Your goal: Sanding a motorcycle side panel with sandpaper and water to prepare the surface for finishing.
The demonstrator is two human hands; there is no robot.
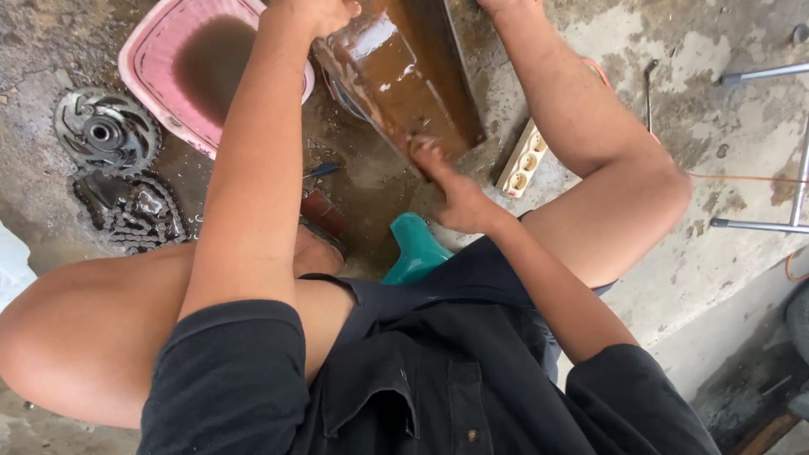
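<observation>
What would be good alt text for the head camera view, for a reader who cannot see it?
Seen from above, a seated person's left hand grips the top of a wet, brown, rusty metal part while the right hand presses its lower edge. On the concrete floor lie a pink basin of dirty water, a sprocket with chain, and a power strip.

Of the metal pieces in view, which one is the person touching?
The wet brown rectangular piece, under both hands; sprocket and chain lie untouched left.
</observation>
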